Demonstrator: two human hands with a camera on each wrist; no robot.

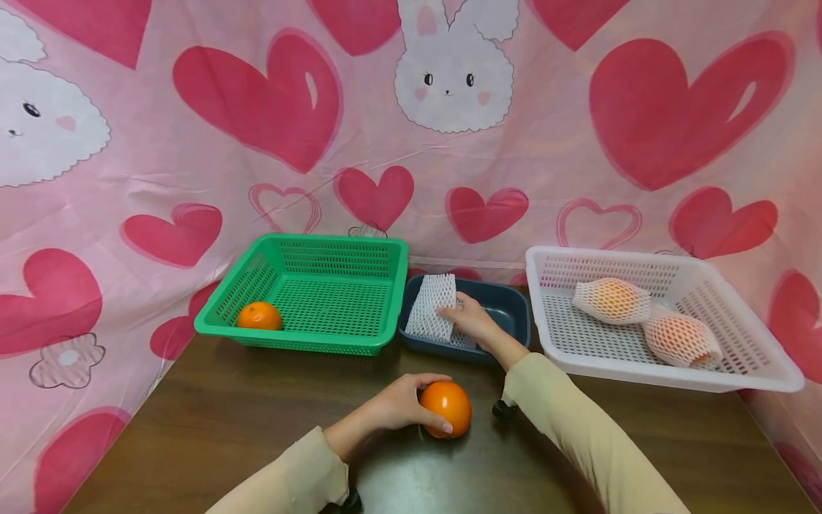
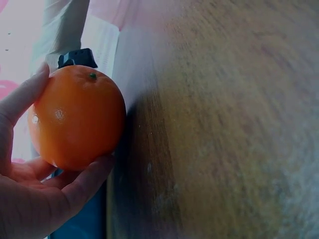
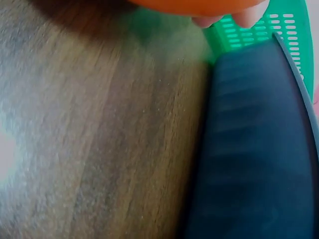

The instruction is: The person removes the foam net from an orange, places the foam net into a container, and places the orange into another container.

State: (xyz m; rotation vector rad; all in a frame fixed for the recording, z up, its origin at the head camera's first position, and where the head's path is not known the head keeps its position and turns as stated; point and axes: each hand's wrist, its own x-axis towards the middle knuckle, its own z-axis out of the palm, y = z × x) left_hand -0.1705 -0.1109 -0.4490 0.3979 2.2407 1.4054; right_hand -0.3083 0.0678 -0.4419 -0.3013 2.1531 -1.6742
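My left hand (image 1: 401, 403) grips an orange (image 1: 447, 409) over the table, its thumb and fingers around the fruit's side. In the left wrist view the orange (image 2: 77, 117) shows a small green stem spot, with fingers (image 2: 89, 181) curled beneath. At the dark blue tray (image 1: 514, 310), my right hand (image 1: 474, 319) pinches the edge of a white foam net sleeve (image 1: 429, 307). More white netting seems to lie under it. The right wrist view shows only the tray's outer side (image 3: 254, 144) and part of the orange (image 3: 199, 6); the right hand's grip is hidden there.
A green basket (image 1: 302, 341) stands at the left with one orange (image 1: 260, 316) inside. On the right, a white basket (image 1: 632, 371) holds two fruits in foam nets, one netted fruit (image 1: 612, 300) behind another (image 1: 682, 338). A pink heart-print cloth (image 1: 462, 157) hangs behind the wooden table (image 1: 257, 400).
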